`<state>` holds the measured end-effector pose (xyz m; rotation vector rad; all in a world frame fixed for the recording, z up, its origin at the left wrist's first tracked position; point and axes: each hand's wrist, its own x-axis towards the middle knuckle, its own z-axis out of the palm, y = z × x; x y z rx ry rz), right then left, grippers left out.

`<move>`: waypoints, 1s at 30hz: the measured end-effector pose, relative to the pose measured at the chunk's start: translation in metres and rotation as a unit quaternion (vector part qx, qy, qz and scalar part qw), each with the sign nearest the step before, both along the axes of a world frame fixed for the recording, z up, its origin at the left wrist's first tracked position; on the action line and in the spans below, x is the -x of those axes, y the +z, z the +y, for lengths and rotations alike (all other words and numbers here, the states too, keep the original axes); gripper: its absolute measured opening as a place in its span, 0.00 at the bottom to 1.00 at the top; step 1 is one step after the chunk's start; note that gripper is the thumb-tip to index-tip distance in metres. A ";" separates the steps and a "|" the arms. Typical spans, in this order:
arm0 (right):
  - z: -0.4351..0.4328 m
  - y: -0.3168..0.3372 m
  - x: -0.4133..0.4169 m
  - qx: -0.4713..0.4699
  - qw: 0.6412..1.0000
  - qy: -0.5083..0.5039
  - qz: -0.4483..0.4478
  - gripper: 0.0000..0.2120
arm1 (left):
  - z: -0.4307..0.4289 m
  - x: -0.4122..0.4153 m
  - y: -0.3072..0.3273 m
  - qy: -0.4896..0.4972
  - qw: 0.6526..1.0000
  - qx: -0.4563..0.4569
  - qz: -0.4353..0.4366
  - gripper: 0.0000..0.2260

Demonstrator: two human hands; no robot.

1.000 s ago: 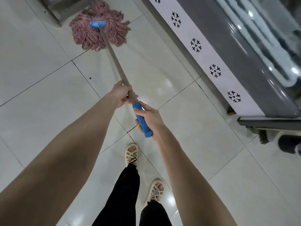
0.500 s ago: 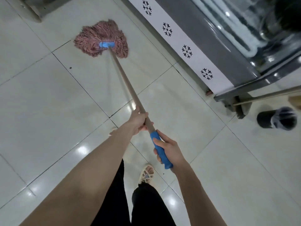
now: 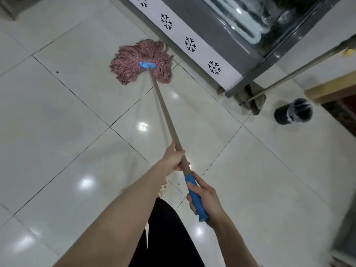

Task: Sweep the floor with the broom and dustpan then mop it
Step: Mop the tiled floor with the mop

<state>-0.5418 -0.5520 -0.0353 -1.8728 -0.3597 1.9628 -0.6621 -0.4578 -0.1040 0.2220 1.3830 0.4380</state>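
Where mop head point(image 3: 134, 64) nears freezer base point(image 3: 194, 54), tile point(image 3: 57, 116) opens left. Your left hand point(image 3: 173, 160), right hand point(image 3: 209, 201) clench the handle point(image 3: 165, 116), well behind.

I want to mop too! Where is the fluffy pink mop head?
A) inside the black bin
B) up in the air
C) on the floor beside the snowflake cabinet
C: the mop head lies spread on the tiled floor, right beside the snowflake cabinet.

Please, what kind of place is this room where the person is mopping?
Probably a small shop or food stall, though I cannot be sure. A chest freezer with a snowflake band stands on glossy white floor tiles, and a small lined bin is nearby.
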 end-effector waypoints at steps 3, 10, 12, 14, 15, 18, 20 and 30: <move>-0.011 -0.005 0.027 -0.015 1.000 0.001 0.012 0.26 | -0.010 0.027 0.000 0.015 1.000 0.010 -0.004 0.31; -0.051 -0.008 0.084 -0.025 0.999 0.022 0.026 0.24 | -0.054 0.089 0.001 0.035 0.999 0.003 -0.007 0.30; -0.065 -0.008 0.106 -0.031 0.998 0.030 0.037 0.22 | -0.072 0.113 0.004 0.041 0.999 0.001 -0.003 0.30; -0.080 -0.008 0.127 -0.034 0.998 0.031 0.052 0.21 | -0.089 0.136 0.006 0.046 0.999 -0.001 0.004 0.29; -0.088 -0.009 0.138 -0.035 0.997 0.032 0.056 0.22 | -0.099 0.148 0.007 0.050 0.999 0.001 0.008 0.29; -0.107 -0.014 0.168 -0.027 0.997 0.043 0.063 0.24 | -0.122 0.183 0.010 0.068 0.998 -0.007 0.017 0.26; -0.116 -0.017 0.187 -0.025 0.996 0.062 0.065 0.25 | -0.138 0.204 0.013 0.079 0.996 -0.015 0.027 0.22; -0.124 -0.011 0.213 -0.042 0.992 0.110 0.052 0.23 | -0.164 0.234 0.013 0.124 0.990 -0.037 0.063 0.04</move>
